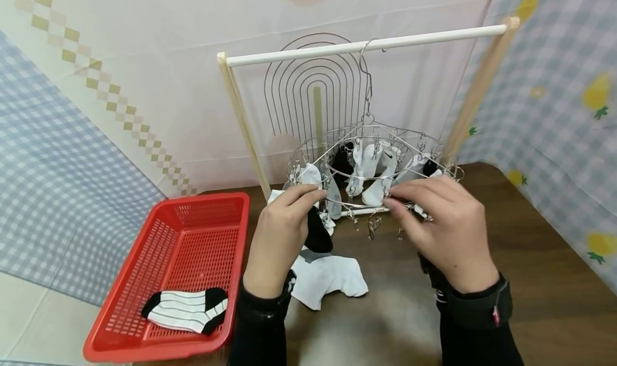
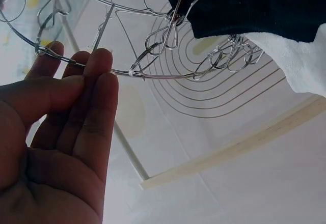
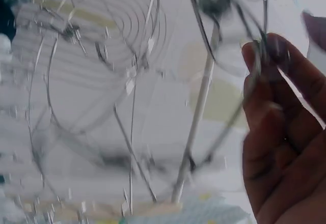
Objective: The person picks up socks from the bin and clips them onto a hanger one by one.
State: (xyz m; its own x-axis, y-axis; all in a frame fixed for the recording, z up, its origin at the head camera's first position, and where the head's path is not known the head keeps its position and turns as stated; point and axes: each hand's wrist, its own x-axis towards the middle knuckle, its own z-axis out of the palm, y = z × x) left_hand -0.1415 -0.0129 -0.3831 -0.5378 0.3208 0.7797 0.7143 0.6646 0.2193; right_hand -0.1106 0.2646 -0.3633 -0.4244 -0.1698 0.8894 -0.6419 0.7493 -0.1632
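Observation:
A round wire sock hanger (image 1: 367, 179) with small metal clips hangs by its hook from a white bar. My left hand (image 1: 280, 237) pinches the outer ring at its front left, thumb against fingertips on the wire (image 2: 66, 59). On the front right, my right hand (image 1: 445, 229) holds the same ring between thumb and fingers; its wrist view is blurred. White socks (image 1: 379, 165) are clipped around the back, and a black sock (image 1: 318, 233) hangs at the left beside my left hand. Bare clips (image 1: 374, 225) dangle from the front between the hands.
To the left stands a red plastic basket (image 1: 245, 221) with a black-and-white striped sock (image 1: 187, 310) inside. A white sock (image 1: 332, 277) shows below the hanger's left side. The rack has a white bar (image 1: 308, 51) on wooden posts (image 1: 482, 90) upon a brown table (image 1: 540, 301).

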